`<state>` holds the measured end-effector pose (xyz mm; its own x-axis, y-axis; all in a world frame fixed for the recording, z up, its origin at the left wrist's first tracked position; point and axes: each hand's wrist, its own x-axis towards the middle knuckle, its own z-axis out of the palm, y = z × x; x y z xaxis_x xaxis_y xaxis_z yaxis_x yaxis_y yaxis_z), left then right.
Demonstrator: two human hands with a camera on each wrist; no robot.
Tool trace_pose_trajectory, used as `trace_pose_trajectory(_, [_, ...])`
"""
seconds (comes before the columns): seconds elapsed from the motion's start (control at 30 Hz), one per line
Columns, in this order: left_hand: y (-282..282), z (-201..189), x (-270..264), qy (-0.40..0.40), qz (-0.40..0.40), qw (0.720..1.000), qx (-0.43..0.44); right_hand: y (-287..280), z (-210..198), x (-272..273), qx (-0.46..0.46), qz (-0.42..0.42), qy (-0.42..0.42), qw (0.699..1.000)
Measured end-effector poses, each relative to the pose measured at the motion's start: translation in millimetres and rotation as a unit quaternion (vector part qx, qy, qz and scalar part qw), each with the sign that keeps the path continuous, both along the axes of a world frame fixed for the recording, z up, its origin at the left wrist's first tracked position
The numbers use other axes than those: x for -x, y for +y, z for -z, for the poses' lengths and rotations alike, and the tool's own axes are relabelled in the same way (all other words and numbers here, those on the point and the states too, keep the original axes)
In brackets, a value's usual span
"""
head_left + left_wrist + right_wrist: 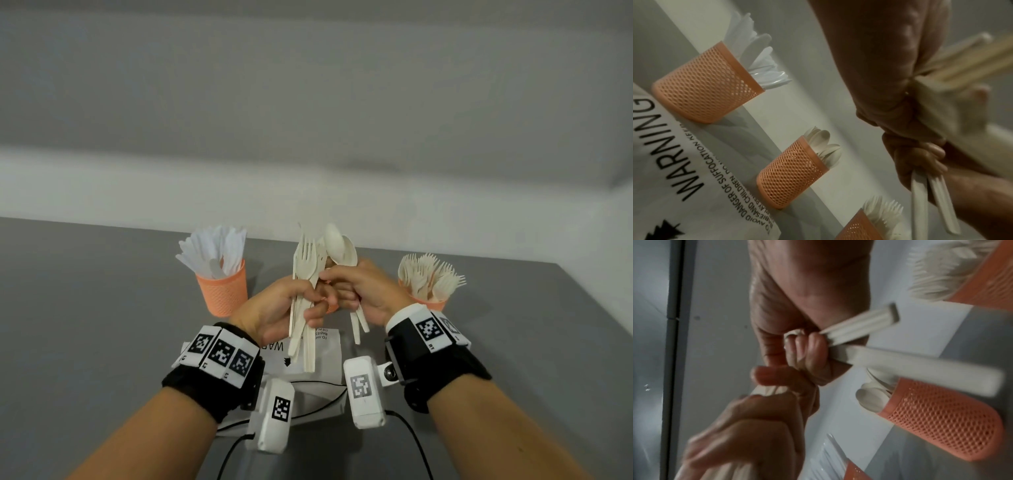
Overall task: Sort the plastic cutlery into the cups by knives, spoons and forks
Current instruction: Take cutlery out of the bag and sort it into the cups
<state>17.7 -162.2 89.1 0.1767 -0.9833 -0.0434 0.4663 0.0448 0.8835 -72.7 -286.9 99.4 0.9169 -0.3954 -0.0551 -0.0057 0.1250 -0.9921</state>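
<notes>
Above the table my left hand [287,305] grips a mixed bundle of cream cutlery [305,260], fork heads up, handles hanging below the fist. Close beside it my right hand [366,291] holds spoons [342,250], fingers [812,350] curled round their handles [900,363], and its forefinger touches the bundle. Three orange mesh cups stand behind: the knife cup [224,291] on the left, the spoon cup [791,175] in the middle, mostly hidden by my hands in the head view, and the fork cup [430,301] on the right.
A clear plastic bag [325,353] printed with WARNING lies on the grey table [102,308] under my hands. The table's right edge [596,308] runs near the fork cup. A pale wall rises behind the cups.
</notes>
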Motion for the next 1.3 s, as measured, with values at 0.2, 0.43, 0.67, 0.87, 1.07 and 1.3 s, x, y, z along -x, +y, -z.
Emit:
trace_pose_trajectory(0.2, [-3,2,1,0.048,0.049,0.998,0.009,-2,-1,9,0.066,-0.060,-0.008,0.996])
trace_pose_trajectory(0.43, [-10,-2,8,-0.033,-0.034,0.999,0.007,-8,0,8,0.076,-0.055,-0.016,0.995])
trace_pose_trajectory(0.67, [-9,-4,8,-0.015,-0.021,1.000,0.002,-4,0,4,0.086,0.006,0.022,0.996])
trace_pose_trajectory(0.87, [-14,-8,8,-0.120,-0.132,0.984,-0.021,10,-1,-12,0.209,0.204,0.004,0.956])
trace_pose_trajectory(1.07, [-15,-2,1,-0.304,-0.242,0.921,-0.034,14,-6,-18,0.360,0.260,0.028,0.895])
trace_pose_trajectory(1.3, [-15,-7,-12,-0.323,-0.192,0.924,-0.069,28,12,-34,0.179,0.175,0.004,0.968])
